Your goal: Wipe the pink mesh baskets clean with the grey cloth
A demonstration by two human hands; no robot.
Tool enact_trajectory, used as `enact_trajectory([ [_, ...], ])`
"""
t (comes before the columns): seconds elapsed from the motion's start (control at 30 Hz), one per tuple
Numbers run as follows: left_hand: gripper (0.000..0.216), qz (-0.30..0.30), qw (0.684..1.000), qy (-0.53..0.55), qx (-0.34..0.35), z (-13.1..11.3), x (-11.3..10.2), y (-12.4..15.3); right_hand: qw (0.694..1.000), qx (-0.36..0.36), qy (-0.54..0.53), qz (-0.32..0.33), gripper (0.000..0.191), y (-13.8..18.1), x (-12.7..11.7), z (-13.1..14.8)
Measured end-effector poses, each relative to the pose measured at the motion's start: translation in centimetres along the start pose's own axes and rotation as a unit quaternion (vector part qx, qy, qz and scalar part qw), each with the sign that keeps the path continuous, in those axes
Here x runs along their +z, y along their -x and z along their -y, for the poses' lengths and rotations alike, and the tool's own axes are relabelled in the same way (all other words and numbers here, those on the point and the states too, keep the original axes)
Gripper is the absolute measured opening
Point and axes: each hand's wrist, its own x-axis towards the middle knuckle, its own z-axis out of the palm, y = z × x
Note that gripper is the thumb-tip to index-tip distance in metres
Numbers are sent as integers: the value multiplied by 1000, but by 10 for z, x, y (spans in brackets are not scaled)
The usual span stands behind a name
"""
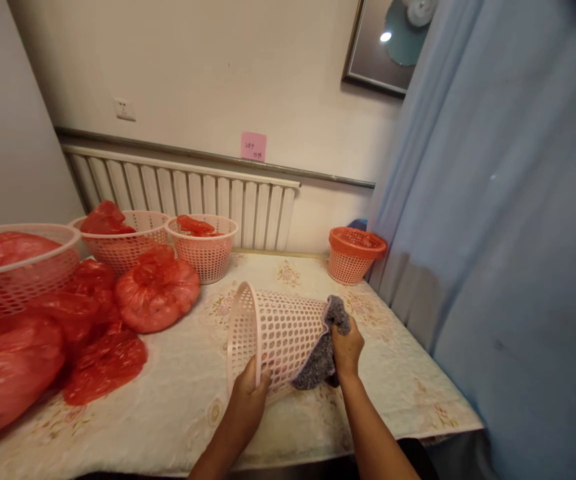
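Note:
A pale pink perforated plastic basket (278,330) lies on its side on the table, its open mouth facing left. My left hand (249,393) grips its rim at the lower edge, fingers curled round it. My right hand (347,347) is closed on a grey cloth (318,363) pressed against the basket's bottom end. The cloth hangs down under the basket's base.
Red plastic bags (155,293) are piled at the left beside pink baskets (203,250) holding more bags. An orange basket (354,255) stands at the back right. The table (408,380) has a floral cover. A blue curtain (508,233) hangs right; a radiator (193,193) lines the wall.

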Motion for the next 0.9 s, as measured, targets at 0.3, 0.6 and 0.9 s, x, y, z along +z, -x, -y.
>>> enact_trajectory([
  [0.3, 36, 9, 998, -57, 31, -5, -10, -4, 984, -164, -67, 25, 47, 90, 9, 44],
  [0.6, 42, 30, 996, -33, 78, 12, -16, 5, 927, -320, -130, 148, 46, 87, 5, 115],
  [0.9, 36, 84, 992, -52, 73, 40, -25, 19, 939, -278, -117, 165, 51, 53, 21, 136],
])
